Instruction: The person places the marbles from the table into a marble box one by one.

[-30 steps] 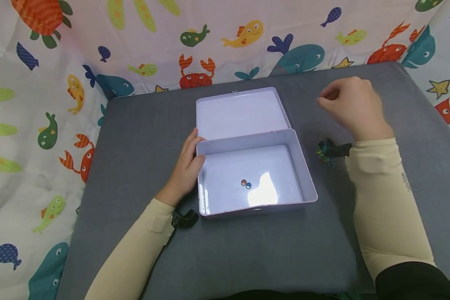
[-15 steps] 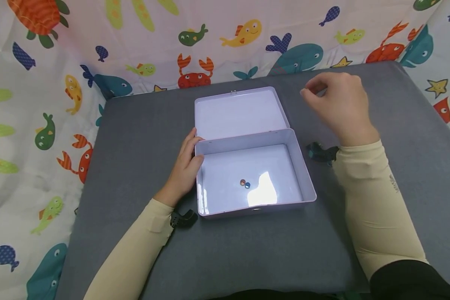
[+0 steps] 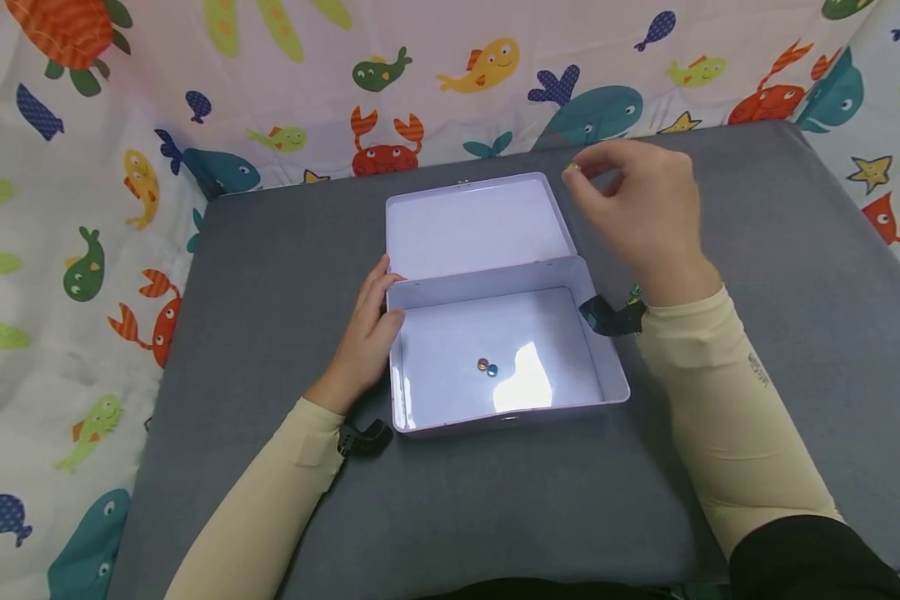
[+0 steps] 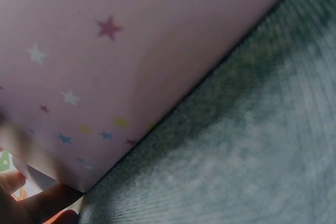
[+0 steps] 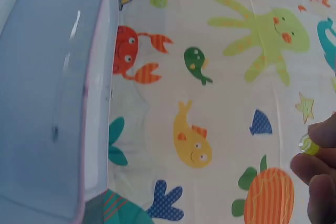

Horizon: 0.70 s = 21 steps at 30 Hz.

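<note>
Overall, sea-creature-print fabric (image 3: pixel 292 92) hangs around a grey, cloth-covered table (image 3: pixel 532 508); on it, an open, glossy, rectangular lilac box (image 3: pixel 495 321). Right hand (image 3: pixel 637 212) pinches a yellow bead (image 5: pixel 310 148) near the lid; left hand (image 3: pixel 360 346) grips the box's left edge. Two shiny round beads (image 3: pixel 483 364) lie inside.

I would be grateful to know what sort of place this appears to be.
Probably a makeshift recording booth, though the wider room is out of view. A grey-covered table is bordered by white fabric printed with sea animals, and a black device sits at the person's right wrist.
</note>
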Available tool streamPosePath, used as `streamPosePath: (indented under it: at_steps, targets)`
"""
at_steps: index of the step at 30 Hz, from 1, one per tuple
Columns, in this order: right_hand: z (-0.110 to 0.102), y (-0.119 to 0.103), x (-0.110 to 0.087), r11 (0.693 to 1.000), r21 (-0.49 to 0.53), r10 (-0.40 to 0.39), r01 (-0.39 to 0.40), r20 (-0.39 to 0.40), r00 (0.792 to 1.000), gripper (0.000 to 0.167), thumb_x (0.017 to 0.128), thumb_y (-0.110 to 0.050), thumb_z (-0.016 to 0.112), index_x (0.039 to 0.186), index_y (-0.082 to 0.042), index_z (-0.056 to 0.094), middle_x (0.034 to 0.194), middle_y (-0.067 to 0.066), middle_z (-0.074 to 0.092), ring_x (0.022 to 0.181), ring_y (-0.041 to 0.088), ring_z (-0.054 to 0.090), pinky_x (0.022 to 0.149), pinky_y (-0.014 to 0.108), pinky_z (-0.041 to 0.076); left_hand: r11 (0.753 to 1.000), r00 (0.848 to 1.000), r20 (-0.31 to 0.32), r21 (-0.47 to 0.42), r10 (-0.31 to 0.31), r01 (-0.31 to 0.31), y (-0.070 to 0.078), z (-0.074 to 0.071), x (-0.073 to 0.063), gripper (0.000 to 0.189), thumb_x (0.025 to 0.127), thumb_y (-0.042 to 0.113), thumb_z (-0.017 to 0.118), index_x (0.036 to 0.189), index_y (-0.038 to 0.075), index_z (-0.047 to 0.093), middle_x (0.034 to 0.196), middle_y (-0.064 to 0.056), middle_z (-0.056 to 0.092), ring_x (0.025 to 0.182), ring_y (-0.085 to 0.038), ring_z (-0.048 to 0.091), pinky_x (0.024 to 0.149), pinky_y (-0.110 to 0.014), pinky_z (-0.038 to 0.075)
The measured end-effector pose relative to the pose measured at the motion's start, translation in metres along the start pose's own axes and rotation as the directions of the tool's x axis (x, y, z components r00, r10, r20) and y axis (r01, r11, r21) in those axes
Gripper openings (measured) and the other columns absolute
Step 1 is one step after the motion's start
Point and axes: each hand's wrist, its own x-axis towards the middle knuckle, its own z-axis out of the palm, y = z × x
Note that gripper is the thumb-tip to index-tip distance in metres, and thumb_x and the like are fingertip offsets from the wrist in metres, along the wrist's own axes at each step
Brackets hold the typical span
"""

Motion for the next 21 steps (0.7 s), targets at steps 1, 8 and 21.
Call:
streamPosePath:
  at_steps: [1, 8, 21]
  targets:
    - [0.002, -0.002, -0.001, 1.000, 0.009, -0.022, 0.022, -0.011, 1.000, 0.028, 0.101, -0.024, 0.068, 0.114, -0.003, 0.079, 0.106, 0.015, 0.079, 0.072, 0.030, 0.067, 0.061, 0.012, 0.035, 1.000, 1.000, -0.001, 0.002, 0.001, -0.001, 0.000, 0.000, 0.000, 0.041, 0.101, 0.015, 0.039, 0.140, 0.010, 0.050, 0.177, -0.005, 0.010, 0.162, -0.022, 0.009, 0.125, -0.065, 0.012]
    - [0.019, -0.018, -0.006, 0.991, -0.008, -0.133, 0.134, 0.011, 0.991, 0.026, 0.101, -0.021, 0.067, 0.112, -0.001, 0.079, 0.101, 0.015, 0.079, 0.069, 0.029, 0.062, 0.060, 0.032, 0.042, 1.000, 1.000, -0.012, -0.003, 0.017, -0.017, -0.004, -0.001, 0.001, 0.040, 0.100, 0.012, 0.040, 0.139, 0.008, 0.051, 0.176, -0.007, 0.011, 0.162, -0.024, 0.010, 0.125, -0.066, 0.013]
    - [0.052, -0.027, -0.022, 0.944, -0.051, -0.323, 0.327, 0.072, 0.944, 0.014, 0.097, -0.011, 0.069, 0.103, -0.002, 0.079, 0.091, 0.012, 0.077, 0.063, 0.025, 0.062, 0.048, 0.036, 0.041, 1.000, 1.000, -0.009, 0.006, 0.008, -0.008, -0.001, -0.001, 0.002, 0.039, 0.100, 0.015, 0.040, 0.137, 0.010, 0.053, 0.176, -0.005, 0.013, 0.162, -0.022, 0.011, 0.125, -0.064, 0.014]
